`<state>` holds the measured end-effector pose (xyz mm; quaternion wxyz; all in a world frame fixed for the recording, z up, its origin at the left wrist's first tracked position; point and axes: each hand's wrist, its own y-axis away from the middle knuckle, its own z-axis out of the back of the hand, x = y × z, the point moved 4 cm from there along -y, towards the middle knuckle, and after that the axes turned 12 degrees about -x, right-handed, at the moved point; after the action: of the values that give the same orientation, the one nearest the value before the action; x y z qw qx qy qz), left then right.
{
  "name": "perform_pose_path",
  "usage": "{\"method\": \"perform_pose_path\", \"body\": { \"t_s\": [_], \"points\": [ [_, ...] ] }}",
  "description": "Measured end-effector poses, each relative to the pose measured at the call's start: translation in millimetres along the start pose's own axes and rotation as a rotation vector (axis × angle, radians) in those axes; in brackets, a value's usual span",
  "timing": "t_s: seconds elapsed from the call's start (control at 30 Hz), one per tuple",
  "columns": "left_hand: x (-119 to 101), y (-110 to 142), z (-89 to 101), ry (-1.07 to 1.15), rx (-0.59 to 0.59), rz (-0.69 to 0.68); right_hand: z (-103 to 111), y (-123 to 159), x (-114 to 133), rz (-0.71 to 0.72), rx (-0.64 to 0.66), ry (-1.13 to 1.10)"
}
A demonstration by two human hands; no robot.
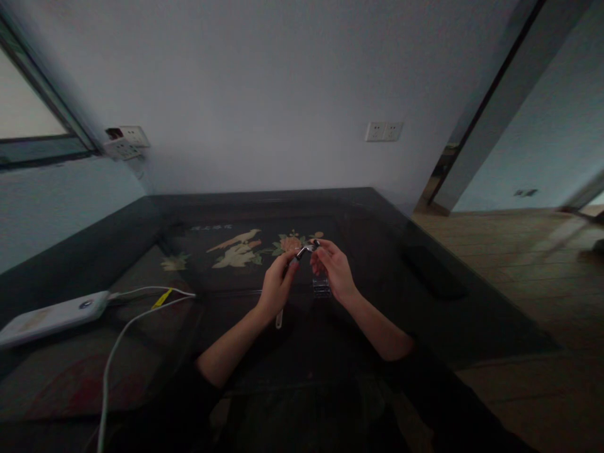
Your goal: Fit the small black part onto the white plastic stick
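Both my hands are raised over the middle of a dark glass-topped table [425, 296]. My left hand [276, 286] is closed around a small metal tool [304, 250], whose shiny end sticks out above the fingers. A pale end [279, 321] shows below the palm. My right hand [333, 267] pinches the tool's dark tip between thumb and fingers. A small clear box [321, 287] sits on the table just under my right hand.
A white power bank [51, 314] lies at the left edge with a white cable [123, 327] running toward me. A bird-and-flower picture [240, 248] shows under the glass. Wall sockets [384, 131] are on the far wall. Wooden floor [509, 251] and a doorway are to the right.
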<state>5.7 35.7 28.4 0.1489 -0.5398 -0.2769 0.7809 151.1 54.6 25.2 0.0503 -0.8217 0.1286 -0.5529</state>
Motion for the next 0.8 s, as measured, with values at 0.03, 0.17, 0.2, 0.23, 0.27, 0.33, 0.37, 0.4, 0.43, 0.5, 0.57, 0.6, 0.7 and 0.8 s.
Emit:
{"method": "perform_pose_path", "body": {
  "t_s": [0.03,0.17,0.2,0.23,0.27,0.33,0.37,0.4,0.43,0.5,0.57,0.6,0.7,0.8],
  "points": [
    [0.9,0.1,0.3,-0.021,-0.002,0.000,0.2,-0.1,-0.2,-0.001,-0.005,0.002],
    [4.2,-1.0,1.6,-0.044,-0.009,0.019,0.1,-0.5,-0.8,0.011,-0.003,0.008],
    [5.1,-1.5,1.5,-0.021,-0.010,0.036,0.0,-0.6,-0.9,0.012,0.000,0.007],
    [6.0,-2.1,1.1,0.013,-0.007,0.057,0.0,-0.7,-1.1,0.014,0.001,0.006],
    [6.8,-2.7,0.3,0.053,0.000,0.081,0.1,-0.8,-1.2,0.015,0.000,0.006],
    [8.0,-3.6,-1.8,0.128,0.023,0.130,0.3,-1.0,-1.6,0.015,-0.004,0.008],
    [8.3,-3.9,-2.8,0.157,0.036,0.153,0.5,-1.2,-1.8,0.012,-0.009,0.009],
    [8.5,-4.0,-3.7,0.178,0.047,0.173,0.7,-1.4,-2.0,0.009,-0.015,0.009],
    [8.5,-4.0,-4.4,0.197,0.056,0.194,0.9,-1.6,-2.2,0.006,-0.023,0.009],
    [8.5,-3.6,-5.4,0.234,0.070,0.240,1.4,-2.0,-2.2,0.002,-0.039,0.009],
    [8.4,-2.9,-6.2,0.271,0.085,0.288,1.8,-2.2,-2.0,0.000,-0.050,0.012],
    [8.5,-2.7,-6.6,0.286,0.092,0.310,1.9,-2.3,-2.0,-0.002,-0.054,0.015],
    [9.2,-2.8,-7.3,0.303,0.099,0.342,2.8,-2.8,-2.8,-0.015,-0.074,0.027],
    [11.1,-2.8,-9.0,0.314,0.113,0.366,4.0,-3.9,-4.8,-0.031,-0.093,0.035]
  ]
}}
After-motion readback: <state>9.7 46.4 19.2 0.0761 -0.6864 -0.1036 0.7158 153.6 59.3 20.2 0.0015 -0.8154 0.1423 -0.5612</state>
